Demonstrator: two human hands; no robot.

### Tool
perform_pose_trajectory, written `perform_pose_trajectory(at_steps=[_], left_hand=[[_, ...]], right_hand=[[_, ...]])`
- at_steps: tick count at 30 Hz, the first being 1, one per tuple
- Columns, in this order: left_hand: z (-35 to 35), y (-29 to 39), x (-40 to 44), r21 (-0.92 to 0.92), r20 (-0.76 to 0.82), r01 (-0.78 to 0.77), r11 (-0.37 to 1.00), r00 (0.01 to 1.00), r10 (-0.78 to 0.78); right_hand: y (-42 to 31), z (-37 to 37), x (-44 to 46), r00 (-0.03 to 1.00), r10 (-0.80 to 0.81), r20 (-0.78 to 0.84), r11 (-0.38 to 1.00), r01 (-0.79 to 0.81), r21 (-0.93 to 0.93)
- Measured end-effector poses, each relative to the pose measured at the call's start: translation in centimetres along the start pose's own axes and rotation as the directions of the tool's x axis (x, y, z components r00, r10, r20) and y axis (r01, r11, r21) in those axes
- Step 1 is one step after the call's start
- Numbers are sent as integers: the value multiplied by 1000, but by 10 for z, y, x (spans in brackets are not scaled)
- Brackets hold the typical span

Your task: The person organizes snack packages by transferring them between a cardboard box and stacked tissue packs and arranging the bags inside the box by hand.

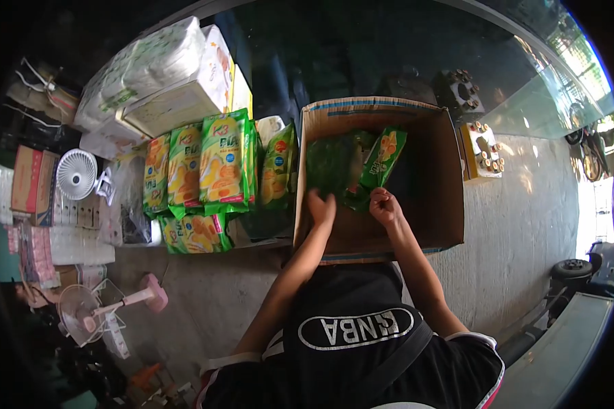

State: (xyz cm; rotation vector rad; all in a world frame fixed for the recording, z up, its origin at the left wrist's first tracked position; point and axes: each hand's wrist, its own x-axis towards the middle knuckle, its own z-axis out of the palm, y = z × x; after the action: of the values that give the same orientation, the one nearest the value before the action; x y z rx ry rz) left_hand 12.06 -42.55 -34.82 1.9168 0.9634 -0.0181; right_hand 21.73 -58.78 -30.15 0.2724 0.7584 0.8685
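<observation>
My right hand point(385, 206) pinches the lower end of a green snack packet point(387, 157) with yellow-orange pictures, tilted inside an open cardboard box point(450, 184). My left hand point(323, 206) reaches over the box's near left part, thumb and fingers apart. Just beyond it lies a dark green plastic bag point(331, 163), smeared and in shadow; whether the fingers touch it is unclear. Left of the box stand several large green-and-yellow snack bags point(224, 160), with another bag point(196, 233) lying in front of them.
Wrapped white packs point(143, 68) are stacked behind the snack bags. A white fan point(76, 174) and a pink-and-white fan point(126, 300) are at left. Right of the box stands a white crate with bottles point(481, 153). A glass-topped case point(566, 347) is at lower right.
</observation>
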Motion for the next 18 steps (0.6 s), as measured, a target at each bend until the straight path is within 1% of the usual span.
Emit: perform_pose_trajectory(at_steps=[1, 2, 3, 5, 6, 7, 8, 9, 10, 12, 13, 14, 15, 16, 17, 18], left_hand=[[-2, -7, 8, -316, -190, -14, 949, 981, -49], [-1, -12, 14, -591, -351, -93, 801, 924, -152], [-8, -1, 8, -592, -357, -91, 801, 921, -158], [-29, 33, -18, -679, -277, -4, 734, 928, -251], [-25, 28, -14, -674, -277, 1, 739, 927, -255], [-18, 21, -6, -675, -421, -112, 729, 870, -256], [-10, 15, 1, -661, -551, -227, 715, 794, -256], [-14, 14, -1, -662, -499, -168, 730, 826, -263], [-14, 17, 1, -745, -443, -107, 659, 817, -369], [-18, 20, 6, -870, -300, -10, 492, 804, -514], [-16, 23, 6, -840, -366, -10, 543, 749, -552], [-20, 22, 7, -883, -302, -10, 469, 778, -551], [-18, 20, 12, -936, -261, -54, 349, 772, -580], [-25, 34, 9, -970, -217, -100, 221, 766, -605], [-33, 47, 4, -988, -103, -3, 153, 750, -654], [-35, 50, 6, -988, -101, 2, 153, 747, -657]], right_hand=[[4, 4, -3, 1000, 29, -11, 1000, -29, 2], [8, 9, -4, 998, 58, -21, 998, -58, 2], [9, 11, -1, 998, 65, -27, 998, -65, 0], [8, 8, 2, 996, 89, -32, 996, -90, -24], [9, 6, 3, 995, 91, -36, 996, -91, -15], [10, 6, 3, 994, 103, -36, 994, -104, -31], [9, 9, 2, 993, 111, -32, 992, -112, -53], [10, 11, 1, 993, 108, -51, 992, -111, -66], [11, 13, 0, 995, 95, -44, 993, -98, -68], [9, 14, -5, 985, 150, -85, 985, -156, -71], [6, 15, -5, 976, 192, -103, 978, -199, -60], [4, 15, -6, 979, 178, -99, 981, -184, -54], [2, 13, -6, 984, 125, -125, 983, -139, -116], [1, 13, -6, 986, 72, -149, 979, -98, -179], [-1, 15, -6, 987, 65, -149, 980, -92, -179], [-2, 15, -5, 986, 33, -162, 977, -66, -201]])
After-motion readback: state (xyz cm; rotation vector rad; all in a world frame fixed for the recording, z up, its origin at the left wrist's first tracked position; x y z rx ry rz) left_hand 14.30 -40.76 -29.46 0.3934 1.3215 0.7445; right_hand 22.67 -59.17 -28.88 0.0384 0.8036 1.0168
